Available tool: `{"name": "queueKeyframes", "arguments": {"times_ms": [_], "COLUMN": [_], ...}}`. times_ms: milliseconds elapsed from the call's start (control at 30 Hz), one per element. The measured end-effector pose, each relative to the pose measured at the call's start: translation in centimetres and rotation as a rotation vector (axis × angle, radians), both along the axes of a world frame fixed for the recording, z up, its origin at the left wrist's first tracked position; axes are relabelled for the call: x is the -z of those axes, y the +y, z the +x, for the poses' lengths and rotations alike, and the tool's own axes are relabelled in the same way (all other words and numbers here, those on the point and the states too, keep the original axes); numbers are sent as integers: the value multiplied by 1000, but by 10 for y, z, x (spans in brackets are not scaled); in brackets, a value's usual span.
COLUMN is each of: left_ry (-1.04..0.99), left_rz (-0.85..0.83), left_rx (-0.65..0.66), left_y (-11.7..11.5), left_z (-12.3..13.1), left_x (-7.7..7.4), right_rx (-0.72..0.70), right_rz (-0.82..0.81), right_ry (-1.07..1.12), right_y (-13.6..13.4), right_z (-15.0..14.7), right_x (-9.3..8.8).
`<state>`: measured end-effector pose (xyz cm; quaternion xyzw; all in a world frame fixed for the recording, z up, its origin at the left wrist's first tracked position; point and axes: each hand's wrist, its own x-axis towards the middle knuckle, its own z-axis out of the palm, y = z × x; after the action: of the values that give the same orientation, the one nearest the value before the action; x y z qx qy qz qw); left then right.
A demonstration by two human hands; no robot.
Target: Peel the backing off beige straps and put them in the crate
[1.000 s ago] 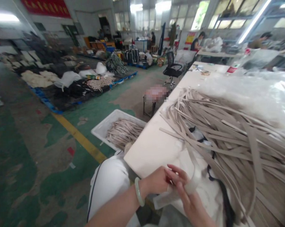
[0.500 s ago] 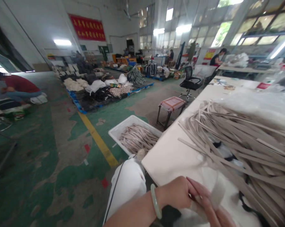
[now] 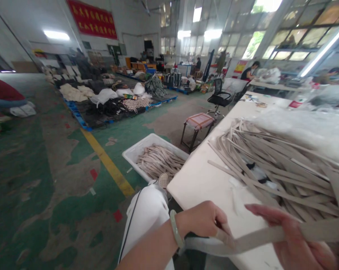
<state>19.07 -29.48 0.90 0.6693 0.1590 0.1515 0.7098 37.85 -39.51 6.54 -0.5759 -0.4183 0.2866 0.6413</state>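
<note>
A long beige webbing strap (image 3: 252,240) runs between my hands over the table's near edge. My left hand (image 3: 200,220), with a pale green bangle on the wrist, is closed around it, and a length of strap trails back under that wrist. At the lower right, my right hand (image 3: 301,243) has the same strap running between its thumb and fingers, one finger stretched out to the left. Past my right hand, the strap continues to the right edge. Beyond the hands lies a loose pile of similar straps (image 3: 270,157) on the white table (image 3: 197,183).
On the floor by the table's left edge stands a white bin (image 3: 130,153) of straps. Behind it are a padded stool (image 3: 199,120) and a black office chair (image 3: 218,95). Clear plastic (image 3: 307,123) lies behind the pile. Two people work at far right; another crouches at left.
My hands were close together and are now apart, the right one further right, with the strap stretched between them. The view has turned slightly to the right.
</note>
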Motion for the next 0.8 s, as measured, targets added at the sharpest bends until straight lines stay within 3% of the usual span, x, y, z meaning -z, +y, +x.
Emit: {"name": "queueKeyframes", "arguments": {"times_ms": [167, 300, 400, 533, 600, 700, 800], "left_ry": [-76, -45, 103, 238, 262, 222, 192], "left_rz": [-23, 9, 173, 236, 245, 259, 278], "left_rx": [-41, -43, -40, -137, -199, -259, -268], "left_y": [-5, -4, -1, 4, 7, 11, 13], "left_z": [2, 4, 2, -6, -9, -10, -9], "left_x": [-6, -5, -3, -7, -9, -9, -7], "right_rx": [-277, -293, -177, 196, 328, 412, 388], "right_rz": [-117, -181, -117, 90, 92, 30, 15], "right_ry": [197, 216, 192, 148, 59, -91, -105], "right_y": [-11, -13, -2, 18, 21, 16, 8], "right_z": [-42, -45, -28, 0, 12, 24, 24], "right_x": [20, 30, 11, -35, -50, -52, -38]}}
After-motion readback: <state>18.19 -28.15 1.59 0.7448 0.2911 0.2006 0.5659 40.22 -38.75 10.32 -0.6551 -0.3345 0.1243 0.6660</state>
